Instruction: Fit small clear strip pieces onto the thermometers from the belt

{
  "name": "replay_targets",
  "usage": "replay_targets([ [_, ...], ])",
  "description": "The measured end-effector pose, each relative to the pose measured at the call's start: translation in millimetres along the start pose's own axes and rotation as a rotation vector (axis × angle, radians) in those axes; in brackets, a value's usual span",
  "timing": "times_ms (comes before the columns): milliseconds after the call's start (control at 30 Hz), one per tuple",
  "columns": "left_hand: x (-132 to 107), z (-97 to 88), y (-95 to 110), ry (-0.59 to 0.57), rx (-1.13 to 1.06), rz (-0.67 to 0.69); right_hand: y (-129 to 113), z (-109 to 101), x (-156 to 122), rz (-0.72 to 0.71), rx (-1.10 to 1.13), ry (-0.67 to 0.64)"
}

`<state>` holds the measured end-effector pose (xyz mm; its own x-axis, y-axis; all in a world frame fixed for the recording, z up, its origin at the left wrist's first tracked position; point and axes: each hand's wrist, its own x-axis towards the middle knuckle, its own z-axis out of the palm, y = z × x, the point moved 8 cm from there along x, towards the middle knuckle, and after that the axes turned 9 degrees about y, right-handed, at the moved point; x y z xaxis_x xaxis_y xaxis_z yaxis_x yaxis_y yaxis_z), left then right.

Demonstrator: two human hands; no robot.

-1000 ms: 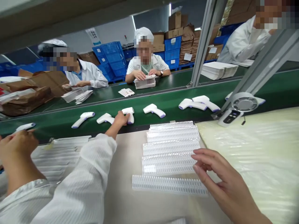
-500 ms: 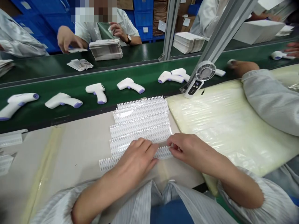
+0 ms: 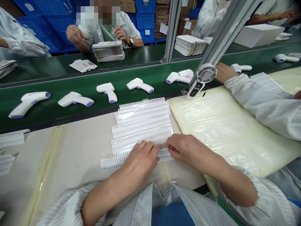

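Note:
Both my hands are on the nearest of several white plastic comb-like strips, which lie in overlapping rows on a beige work surface [image 3: 70,157]. My left hand [image 3: 141,160] covers the strip's middle, and the strip's left end [image 3: 110,164] sticks out past it. My right hand [image 3: 185,151] grips near the strip's right end [image 3: 166,154], with its fingertips close to my left hand. The other strips [image 3: 142,124] lie just beyond my hands, untouched.
A green conveyor belt [image 3: 70,122] carries several white infrared thermometers [image 3: 109,92] past the bench. A handheld fan [image 3: 199,80] stands at its edge. To the right lies a plastic-covered cream pad [image 3: 223,125], under a co-worker's sleeved arm [image 3: 263,103].
My two hands have come together on the nearest strip since the oldest frame. The thermometers on the belt have shifted right, and the co-worker's arm reaches further across the pad.

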<state>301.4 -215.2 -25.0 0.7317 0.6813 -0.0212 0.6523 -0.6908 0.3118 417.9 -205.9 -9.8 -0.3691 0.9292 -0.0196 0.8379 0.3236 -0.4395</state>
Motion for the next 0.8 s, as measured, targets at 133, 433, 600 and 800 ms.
replay_targets([
  [133, 2, -1.4, -1, 0.030, -0.007, 0.018, -1, -1, -1, -0.028, -0.027, 0.005],
  [433, -9, -18.4, -2, 0.044, -0.105, 0.007, 10, -32, -12, 0.155, 0.546, 0.134],
  [600, 3, -95.5, -103, 0.257, 0.017, -0.195, 28, -19, -10, 0.203, 0.816, 0.274],
  [800, -17, -204.7, -307, 0.559, 0.280, -0.590, 60, -4, 1, 0.297, 0.955, 0.273],
])
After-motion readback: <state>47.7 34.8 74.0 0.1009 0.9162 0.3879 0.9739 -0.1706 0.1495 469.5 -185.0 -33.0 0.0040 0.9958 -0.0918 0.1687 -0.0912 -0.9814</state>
